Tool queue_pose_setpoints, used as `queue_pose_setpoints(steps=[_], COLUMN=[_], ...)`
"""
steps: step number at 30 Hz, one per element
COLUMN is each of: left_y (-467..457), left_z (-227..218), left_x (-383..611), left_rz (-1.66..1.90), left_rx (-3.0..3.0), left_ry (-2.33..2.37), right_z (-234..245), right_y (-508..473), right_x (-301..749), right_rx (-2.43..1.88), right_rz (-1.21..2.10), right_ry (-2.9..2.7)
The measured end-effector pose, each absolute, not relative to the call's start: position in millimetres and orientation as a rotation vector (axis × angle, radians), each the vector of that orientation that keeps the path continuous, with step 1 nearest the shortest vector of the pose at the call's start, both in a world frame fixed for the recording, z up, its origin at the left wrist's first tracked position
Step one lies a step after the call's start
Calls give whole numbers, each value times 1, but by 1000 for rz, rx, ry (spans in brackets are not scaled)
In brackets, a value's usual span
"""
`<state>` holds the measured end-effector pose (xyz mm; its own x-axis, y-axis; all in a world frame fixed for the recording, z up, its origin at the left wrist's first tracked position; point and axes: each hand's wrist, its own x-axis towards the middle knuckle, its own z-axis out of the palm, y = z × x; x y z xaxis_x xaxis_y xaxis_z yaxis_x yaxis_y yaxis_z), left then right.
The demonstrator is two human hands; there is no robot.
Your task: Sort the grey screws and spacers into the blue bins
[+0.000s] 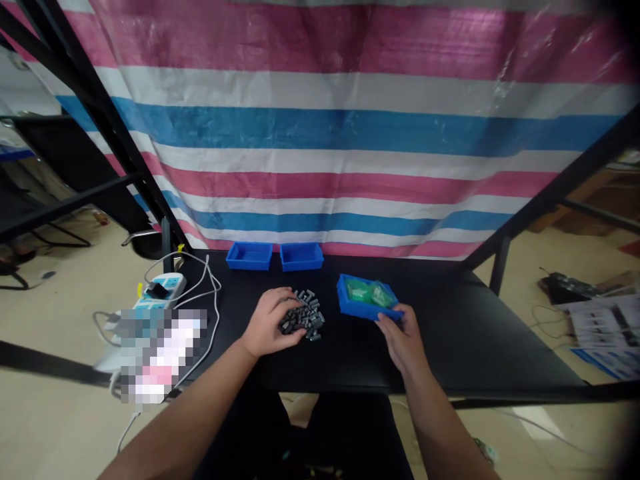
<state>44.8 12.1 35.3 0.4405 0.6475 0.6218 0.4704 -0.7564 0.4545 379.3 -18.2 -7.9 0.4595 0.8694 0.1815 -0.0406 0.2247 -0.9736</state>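
My left hand (273, 323) rests on the black tabletop at the left side of a heap of small dark grey cylindrical pieces (313, 317). Its thumb and fingers are apart and curve around the heap, touching its edge. With my right hand (404, 339) I grip the near right corner of a blue plastic bin (362, 309), thumb in front and fingers at the side. Inside that bin lie green packets in clear plastic (369, 292). The bin sits slightly turned, and whether its base touches the table I cannot tell.
Two blue bins (250, 257) stand side by side at the table's back edge. On the left are a power strip (170, 287), loose white cables (218, 300) and a blurred-out device (167, 353). Striped sheeting (325, 127) hangs behind, between black frame posts (497, 270).
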Motion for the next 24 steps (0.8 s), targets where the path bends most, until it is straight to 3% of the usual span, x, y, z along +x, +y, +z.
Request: queue_pose_setpoints(steps=[6,12,18,24], left_y=[-21,-27,-39,-40], left_z=[60,43,40,36], left_x=[128,162,154,80], left_rz=[973,1198,1148,1076], left_rx=[2152,1860,1891,2162], left_ry=[923,848,836,1351], right_z=[-10,-7,-5,-6], right_y=[-75,-87,-83,-54], right_x=[362,347,323,311], right_rx=[-1036,-934,-791,-856], right_rz=[931,935,1333,1222], right_ry=[-794,-613,-649,-790])
